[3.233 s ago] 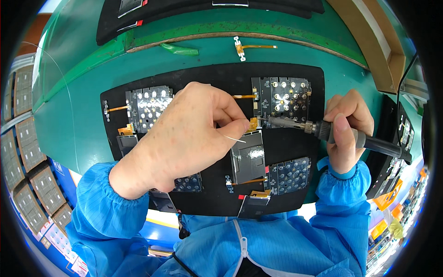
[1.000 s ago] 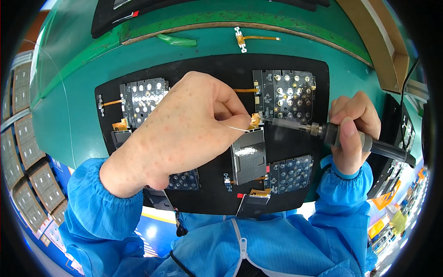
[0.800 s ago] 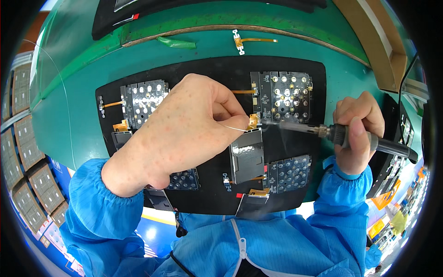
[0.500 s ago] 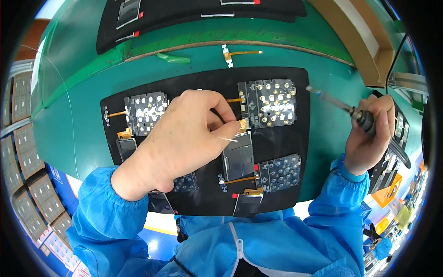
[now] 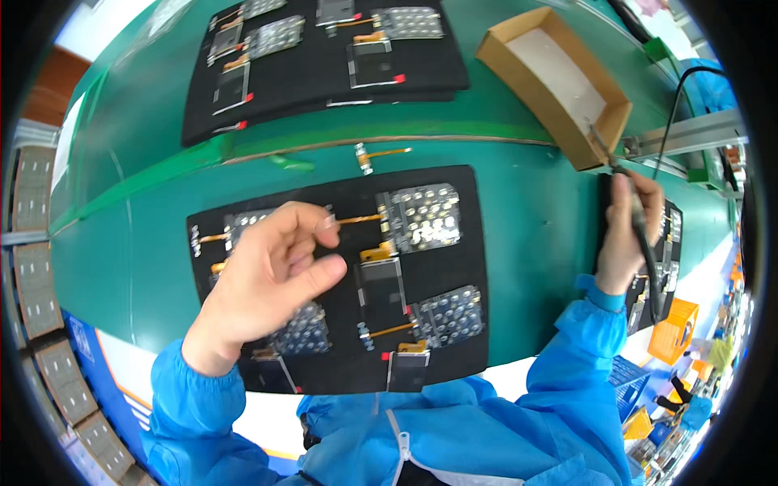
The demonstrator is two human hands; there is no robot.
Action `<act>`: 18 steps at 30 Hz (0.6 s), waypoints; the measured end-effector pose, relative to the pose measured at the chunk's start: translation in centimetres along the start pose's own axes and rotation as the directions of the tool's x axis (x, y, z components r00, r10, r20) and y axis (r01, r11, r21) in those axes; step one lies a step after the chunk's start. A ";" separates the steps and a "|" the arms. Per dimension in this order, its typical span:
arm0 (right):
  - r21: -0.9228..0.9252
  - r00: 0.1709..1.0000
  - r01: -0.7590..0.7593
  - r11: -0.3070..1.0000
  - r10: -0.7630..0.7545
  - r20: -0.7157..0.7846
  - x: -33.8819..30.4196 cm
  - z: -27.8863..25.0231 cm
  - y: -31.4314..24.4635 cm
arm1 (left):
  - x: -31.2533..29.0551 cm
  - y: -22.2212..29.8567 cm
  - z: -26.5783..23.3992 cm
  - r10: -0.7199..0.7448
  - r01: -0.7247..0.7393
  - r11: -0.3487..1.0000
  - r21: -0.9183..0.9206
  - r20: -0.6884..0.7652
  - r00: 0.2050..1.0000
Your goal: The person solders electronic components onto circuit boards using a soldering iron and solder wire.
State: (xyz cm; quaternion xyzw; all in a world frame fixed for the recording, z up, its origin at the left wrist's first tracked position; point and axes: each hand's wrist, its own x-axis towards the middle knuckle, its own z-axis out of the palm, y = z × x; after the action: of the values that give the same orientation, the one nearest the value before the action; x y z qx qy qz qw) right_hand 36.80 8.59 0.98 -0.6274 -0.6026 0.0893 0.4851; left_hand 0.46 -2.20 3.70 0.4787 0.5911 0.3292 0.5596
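Note:
My right hand (image 5: 622,235) grips a soldering iron (image 5: 636,212) with a dark handle. Its metal shaft points away from me, over the near end of a cardboard box. My left hand (image 5: 271,275) hovers above a black foam mat (image 5: 348,182), thumb and forefinger apart, with nothing visible between them. On the mat lie several keypad circuit boards (image 5: 425,219), each joined by an orange flat cable to a small display (image 5: 381,290). Part of the left-side boards is hidden under my left hand. A loose small flex cable (image 5: 365,159) rests just beyond the mat.
An open cardboard box (image 5: 555,89) stands at the far right. Beyond a green ledge (image 5: 421,131), another black mat (image 5: 324,77) carries more boards and displays. A further stack of boards (image 5: 668,259) lies right of my right hand. A green strip (image 5: 292,163) lies near the ledge.
My left hand has drawn back left from the upper right board, and its pinched fingers have parted. My right hand has carried the soldering iron towards the cardboard box. The view has shifted.

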 end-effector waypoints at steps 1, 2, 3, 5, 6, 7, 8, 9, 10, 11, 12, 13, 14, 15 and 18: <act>0.225 0.996 -0.042 0.973 0.022 0.088 -0.2 0.0 -0.6 | -0.2 -0.5 -0.1 -0.050 0.047 0.958 -0.282 -0.003 0.999; 0.404 0.985 -0.124 0.906 0.062 0.162 -0.5 -0.1 -1.4 | -0.5 -0.9 -0.1 -0.090 0.072 0.832 -0.551 -0.007 0.996; 0.519 0.963 -0.176 0.837 0.037 0.266 -0.9 0.2 -2.2 | -0.9 -1.3 0.0 -0.121 0.094 0.843 -0.530 -0.016 0.992; 0.544 0.910 -0.211 0.812 -0.041 0.413 -1.9 1.1 -3.6 | -1.4 -2.0 0.5 0.003 -0.029 0.986 -0.164 -0.158 0.987; 0.586 0.871 -0.217 0.781 -0.115 0.477 -2.4 1.8 -4.2 | -1.6 -2.2 0.9 0.109 -0.096 0.993 0.069 -0.209 0.972; 0.559 0.851 -0.269 0.785 -0.078 0.519 -3.0 2.6 -4.7 | -1.6 -2.3 1.0 0.243 -0.187 0.946 0.266 -0.195 0.950; 0.607 0.795 -0.332 0.721 -0.132 0.592 -3.4 3.4 -5.0 | -1.7 -2.3 1.1 0.304 -0.225 0.897 0.379 -0.162 0.939; 0.568 0.765 -0.367 0.736 -0.108 0.635 -4.0 4.1 -5.4 | -1.7 -2.3 1.1 0.336 -0.241 0.836 0.494 -0.113 0.935; 0.536 0.731 -0.405 0.741 -0.089 0.676 -4.5 4.8 -5.6 | -1.7 -2.3 1.1 0.357 -0.247 0.768 0.591 -0.075 0.931; 0.520 0.730 -0.421 0.743 -0.063 0.681 -4.9 5.4 -5.8 | -1.5 -2.4 1.3 0.388 -0.303 0.801 0.516 -0.061 0.920; 0.520 0.720 -0.444 0.730 -0.055 0.692 -5.1 6.0 -5.8 | -1.2 -2.5 1.5 0.376 -0.309 0.847 0.432 -0.075 0.924; 0.521 0.710 -0.466 0.715 -0.049 0.702 -5.3 6.6 -5.8 | -1.0 -2.6 1.6 0.337 -0.302 0.918 0.257 -0.109 0.935; 0.521 0.701 -0.488 0.700 -0.041 0.712 -5.4 7.0 -5.8 | -0.7 -2.7 1.7 0.284 -0.276 0.958 0.076 -0.139 0.949; 0.523 0.705 -0.485 0.701 -0.040 0.708 -5.5 7.4 -5.7 | -0.6 -2.7 1.7 0.290 -0.265 0.950 0.168 -0.146 0.946; 0.518 0.671 -0.551 0.654 -0.022 0.741 -5.7 7.9 -5.3 | -0.3 -2.4 1.7 0.397 -0.309 0.822 0.479 -0.092 0.913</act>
State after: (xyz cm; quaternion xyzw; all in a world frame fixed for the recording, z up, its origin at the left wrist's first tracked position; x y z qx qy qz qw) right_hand 26.32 6.73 -1.95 -0.3966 -0.5463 0.6171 0.4044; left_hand 1.63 -3.54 1.33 0.6640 0.6021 0.3237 0.3029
